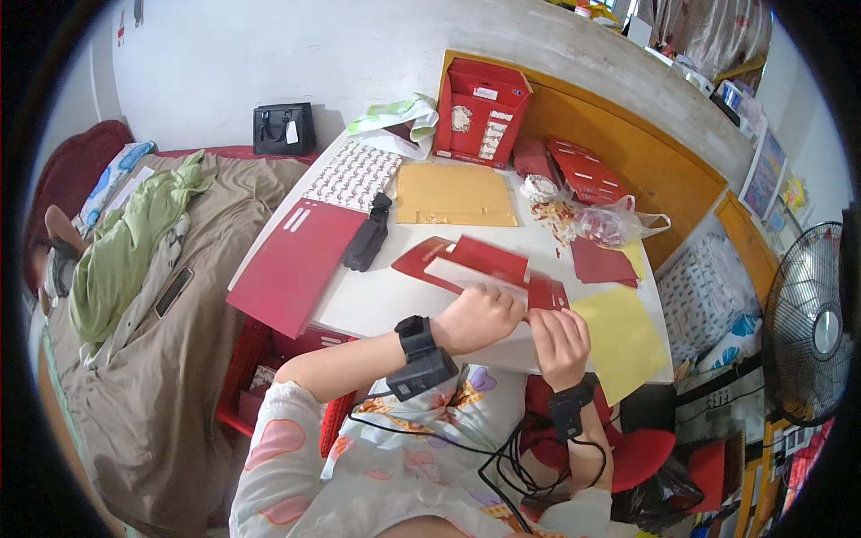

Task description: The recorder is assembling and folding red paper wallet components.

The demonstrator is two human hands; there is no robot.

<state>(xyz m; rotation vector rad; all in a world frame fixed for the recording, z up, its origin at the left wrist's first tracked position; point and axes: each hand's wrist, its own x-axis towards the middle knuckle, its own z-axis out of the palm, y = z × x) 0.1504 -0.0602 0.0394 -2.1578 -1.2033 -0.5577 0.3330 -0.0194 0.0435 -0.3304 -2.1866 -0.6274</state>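
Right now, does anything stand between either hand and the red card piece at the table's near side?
Nothing visible does: the left hand and right hand meet at the red card piece's near edge; exact finger contact is hard to tell.

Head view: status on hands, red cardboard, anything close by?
Left hand and right hand together at near side of red cardboard; grip unclear. Cardboard over white table. Yellow sheet beside right hand.
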